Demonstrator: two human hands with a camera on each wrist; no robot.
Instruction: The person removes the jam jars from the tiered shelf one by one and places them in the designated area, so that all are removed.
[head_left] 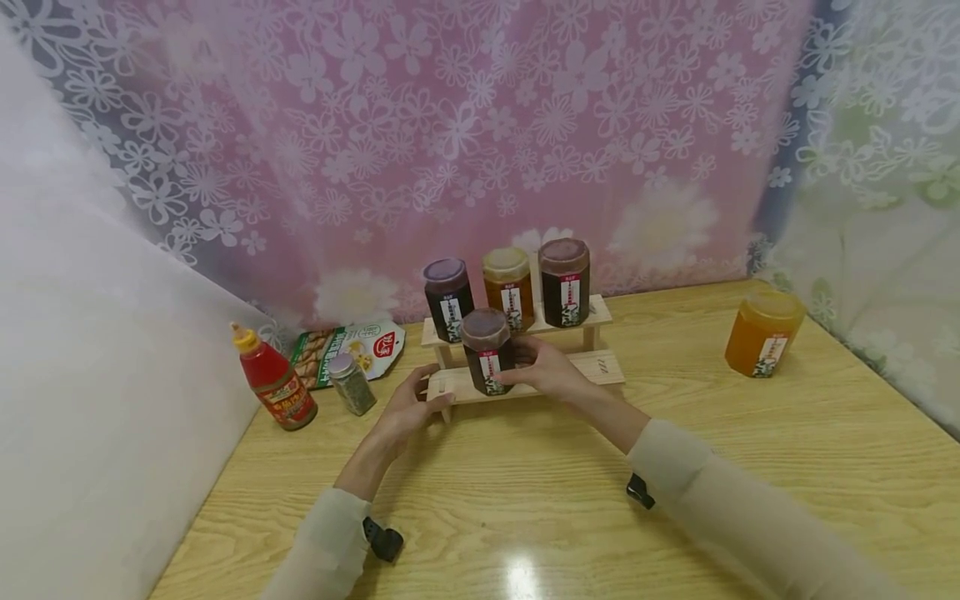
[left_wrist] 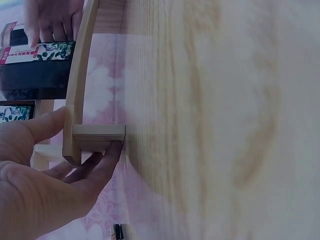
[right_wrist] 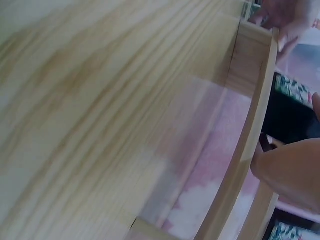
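A two-step wooden rack stands on the table. On its lower step is a dark jam jar with a red-and-white label. My right hand grips this jar from the right, and the right wrist view shows only part of the hand beside the dark jar. At the left end of the lower step my left hand holds the rack. In the left wrist view its thumb lies on the board and its fingers curl under by the leg. The upper step carries a purple-lidded jar, an amber jar and another dark jar.
An orange honey jar stands apart at the right. On the left are a red sauce bottle, a small spice jar and a green-and-white food packet. A flowered curtain hangs behind the table.
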